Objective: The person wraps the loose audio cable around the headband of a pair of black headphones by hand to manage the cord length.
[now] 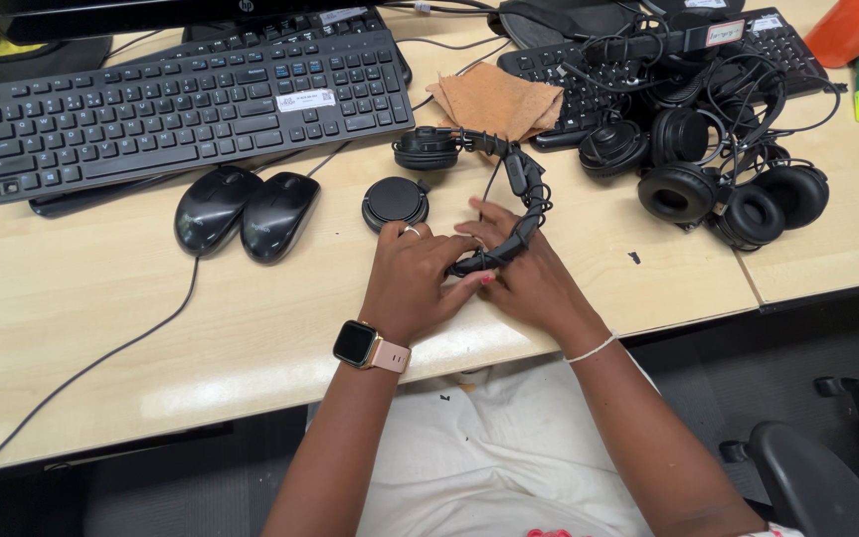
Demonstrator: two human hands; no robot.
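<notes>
Bare-armed, no sleeves. On left hand (412,283): square black-faced smartwatch on pink strap (370,347), silver ring (412,231). Right hand (527,278): thin white wrist band (590,349), seemingly pink-painted nails. White garment (499,457) below.

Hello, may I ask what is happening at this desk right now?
A seated person holds a black headset on a light wooden desk. Both the left hand and the right hand grip its band near the desk edge. A pile of more black headsets lies to the right. Two computer mice and a keyboard lie to the left.
</notes>
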